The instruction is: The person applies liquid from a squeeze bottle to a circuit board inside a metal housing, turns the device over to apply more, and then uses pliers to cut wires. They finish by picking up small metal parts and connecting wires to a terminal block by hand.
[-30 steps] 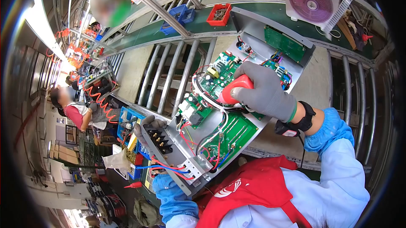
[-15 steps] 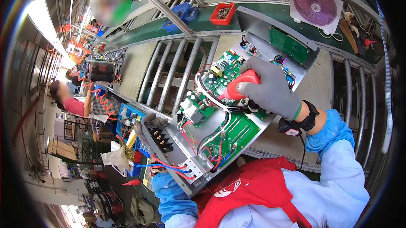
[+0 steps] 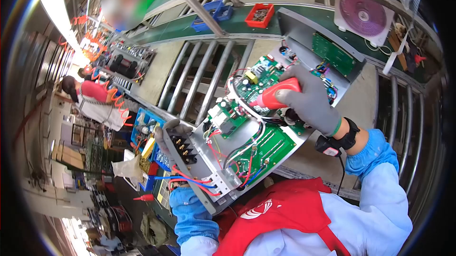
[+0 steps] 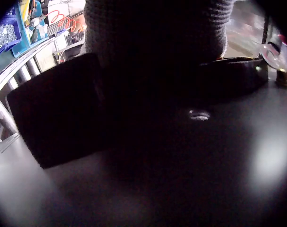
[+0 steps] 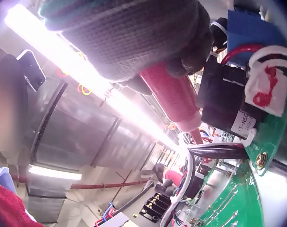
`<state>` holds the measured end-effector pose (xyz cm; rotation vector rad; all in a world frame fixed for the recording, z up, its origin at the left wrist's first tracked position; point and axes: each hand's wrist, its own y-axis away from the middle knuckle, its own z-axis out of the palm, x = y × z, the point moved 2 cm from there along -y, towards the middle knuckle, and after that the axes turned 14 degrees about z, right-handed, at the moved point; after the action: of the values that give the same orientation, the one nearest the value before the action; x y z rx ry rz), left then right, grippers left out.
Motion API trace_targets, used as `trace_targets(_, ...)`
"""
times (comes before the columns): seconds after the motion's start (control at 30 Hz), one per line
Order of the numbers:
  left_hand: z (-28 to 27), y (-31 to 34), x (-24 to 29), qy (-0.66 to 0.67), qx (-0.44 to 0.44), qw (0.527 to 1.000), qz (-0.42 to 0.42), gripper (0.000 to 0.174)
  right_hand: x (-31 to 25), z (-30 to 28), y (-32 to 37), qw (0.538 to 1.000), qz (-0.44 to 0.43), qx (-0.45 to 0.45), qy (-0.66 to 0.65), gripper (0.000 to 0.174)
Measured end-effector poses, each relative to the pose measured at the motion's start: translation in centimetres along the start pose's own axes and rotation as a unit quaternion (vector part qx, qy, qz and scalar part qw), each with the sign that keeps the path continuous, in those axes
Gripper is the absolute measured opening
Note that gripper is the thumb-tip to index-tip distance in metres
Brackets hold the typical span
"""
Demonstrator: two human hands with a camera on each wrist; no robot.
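Note:
A grey metal chassis [image 3: 202, 147] carries several green circuit boards [image 3: 260, 150], red, blue and black wires and a black terminal block [image 3: 181, 148]. It is tilted up from the roller conveyor. My gloved right hand [image 3: 290, 95] grips a red tapered tool [image 3: 274, 96], whose narrow tip points at the upper board [image 3: 256, 77] beside a white and black cable bundle [image 5: 214, 151]. In the right wrist view the glove [image 5: 134, 38] wraps the red tool [image 5: 174, 97] above a board [image 5: 271, 137]. My gloved left hand [image 3: 170, 130] holds the chassis edge by the terminal block. The left wrist view is dark, showing the glove [image 4: 157, 38] against metal [image 4: 205, 165].
Metal conveyor rollers [image 3: 199, 80] run under and beyond the chassis. Red [image 3: 259, 15] and blue [image 3: 213, 12] parts bins sit on the far green belt, with a white fan [image 3: 363, 13] at far right. Blue bins [image 3: 145, 135] and other workers are at left.
The head view has swung slightly, so the chassis and both hands sit a little further right in the frame. The right hand still holds the red tool over the upper board.

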<state>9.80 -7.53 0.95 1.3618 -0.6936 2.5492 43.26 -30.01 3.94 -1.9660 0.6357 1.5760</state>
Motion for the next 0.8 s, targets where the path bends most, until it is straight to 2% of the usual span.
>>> trace_targets(0.1,-1.3,-0.5,-0.6,0.032,0.006,0.999,-0.004,0.068,-0.4,-0.1,0.3,0.999,0.035,-0.030,-0.024,0.036)
trace_targets(0.13,-1.3,-0.6,-0.4,0.057,0.005,0.997,-0.044,0.067,-0.7,-0.3,0.6,0.999,0.029,-0.018,-0.002,0.036)
trace_targets(0.23,-0.4,-0.4,0.0,0.068,-0.009,0.997,-0.038,0.065,-1.6,-2.3,2.4,0.995,0.045,0.056,-0.071,0.036)
trace_targets(0.27,0.6,0.6,0.6,-0.056,0.053,0.997,-0.015,0.065,-1.3,-3.3,3.1,0.988,0.033,0.101,-0.114,0.037)
trace_targets(0.3,1.6,0.9,1.1,-0.077,0.059,0.995,-0.030,0.065,-1.2,-4.6,4.2,0.979,0.071,0.121,-0.151,0.037)
trace_targets(0.37,1.8,1.0,0.3,-0.075,0.087,0.993,0.010,0.066,-1.0,-7.6,7.0,0.950,0.141,0.162,-0.228,0.037)
trace_targets(0.4,0.6,0.3,0.1,-0.076,0.057,0.995,0.002,0.068,0.5,-8.9,8.0,0.939,0.149,0.164,-0.265,0.038)
trace_targets(0.43,0.5,0.2,-0.2,-0.046,0.079,0.996,0.003,0.069,2.9,-9.8,8.9,0.909,0.180,0.181,-0.329,0.046)
trace_targets(0.5,0.2,-0.2,-0.2,-0.044,0.031,0.998,0.024,0.070,6.3,-11.7,10.3,0.834,0.253,0.131,-0.473,0.041)
trace_targets(0.6,-0.2,-0.2,-0.5,-0.032,0.051,0.998,0.016,0.070,9.6,-12.0,10.5,0.744,0.309,0.025,-0.592,0.043)
trace_targets(0.67,1.7,0.3,-0.1,-0.072,0.090,0.993,0.037,0.070,11.2,-11.8,9.4,0.734,0.309,-0.005,-0.605,0.045)
trace_targets(0.73,1.5,0.0,-0.1,-0.061,0.078,0.995,0.033,0.070,11.8,-11.6,8.1,0.710,0.292,-0.057,-0.638,0.049)
trace_targets(0.8,0.4,-0.5,-0.5,-0.035,0.053,0.998,0.018,0.069,12.1,-11.6,6.7,0.709,0.280,-0.068,-0.644,0.050)
